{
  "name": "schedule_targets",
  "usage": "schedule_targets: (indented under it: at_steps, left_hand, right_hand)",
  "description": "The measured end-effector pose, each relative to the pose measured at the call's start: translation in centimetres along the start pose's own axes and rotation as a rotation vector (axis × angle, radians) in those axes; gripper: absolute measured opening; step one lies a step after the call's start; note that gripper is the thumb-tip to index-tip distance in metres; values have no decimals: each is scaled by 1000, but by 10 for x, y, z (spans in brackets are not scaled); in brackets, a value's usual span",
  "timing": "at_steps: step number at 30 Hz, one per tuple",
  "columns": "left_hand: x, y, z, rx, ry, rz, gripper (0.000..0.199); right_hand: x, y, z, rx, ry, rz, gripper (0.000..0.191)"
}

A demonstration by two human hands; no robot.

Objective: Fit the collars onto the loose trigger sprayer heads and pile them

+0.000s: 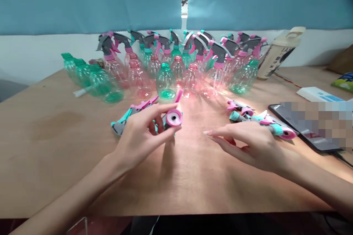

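Note:
Between the thumb and fingers of my left hand (140, 135) is a trigger spray head (174, 118). Its pink collar faces me, showing a white inside with a dark hole in the middle. My right hand (248, 141) is held to the right of it, apart from it, thumb and forefinger tips together in a pinch. Whether something tiny sits in that pinch cannot be seen. Behind my left hand lies a pile of pink, teal and grey spray heads (121, 121), partly hidden. More loose spray heads (238, 115) lie beyond my right hand.
Clear pink and green bottles stand at the back, many topped with spray heads; an uncapped green bottle (165, 82) is in front. Several green bottles (100, 80) lean at left. A phone (300, 126), a white box (320, 94) and a tilted beige container (280, 54) are at right.

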State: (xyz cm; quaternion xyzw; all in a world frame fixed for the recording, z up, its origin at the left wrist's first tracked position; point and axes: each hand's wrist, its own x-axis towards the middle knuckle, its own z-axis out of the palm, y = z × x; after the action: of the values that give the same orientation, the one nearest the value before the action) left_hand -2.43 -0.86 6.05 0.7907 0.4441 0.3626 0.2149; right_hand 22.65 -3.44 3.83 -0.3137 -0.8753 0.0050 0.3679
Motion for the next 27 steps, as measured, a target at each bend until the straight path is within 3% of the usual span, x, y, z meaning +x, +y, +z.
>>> schedule_targets:
  at_steps: [5, 9, 13, 17, 21, 27]
  left_hand:
    - [-15, -11, -25, -336, 77, -249, 26]
    - [-24, -25, -30, -342, 59, -268, 21]
    - [-14, -34, -31, -316, 66, -237, 21]
    - [15, -39, -19, -151, 45, -187, 25]
    - [42, -46, 1, 170, 34, -55, 19]
    - [51, -55, 18, 371, -63, 56, 17]
  right_hand:
    - [4, -2, 17, -31, -152, 91, 18]
    - [15, 0, 34, -47, -262, 219, 29]
    - [31, 3, 49, -41, -273, 333, 38]
    - [45, 9, 54, -22, -230, 393, 40]
    - [50, 24, 56, 0, -212, 437, 38]
    - [47, 32, 70, 110, -299, 429, 40]
